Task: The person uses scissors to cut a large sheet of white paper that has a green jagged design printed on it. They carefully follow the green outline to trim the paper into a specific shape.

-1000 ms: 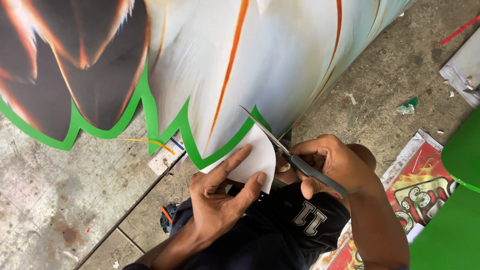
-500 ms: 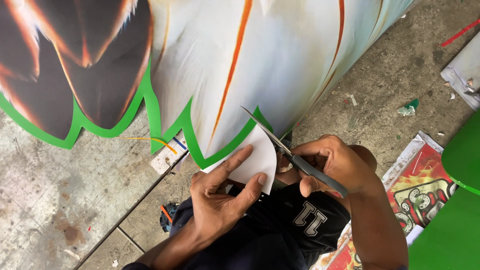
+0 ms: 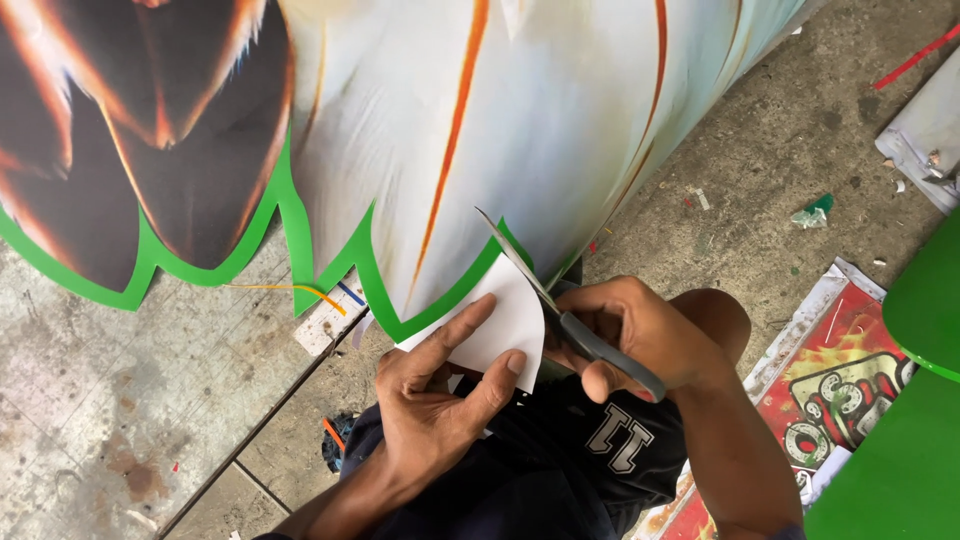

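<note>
Right hand: the scissors (image 3: 560, 310) are gripped by the right hand (image 3: 640, 335), fingers closed through the dark handles, blades parted at the sheet's edge.
Left hand: a flap of the printed sheet (image 3: 500, 120) is pinched by the left hand (image 3: 435, 400), forefinger and thumb laid flat on its white underside.
Sheet position: it is spread over the concrete floor (image 3: 120, 400), its lower edge lifted above the lap.
Sheet appearance: glossy, pale with orange streaks and a dark flame-like patch; a jagged green border (image 3: 350, 265) is followed.
Risk: the left forefinger lies near the blades and could be nicked; a slack flap could send the cut off the green line.
</note>
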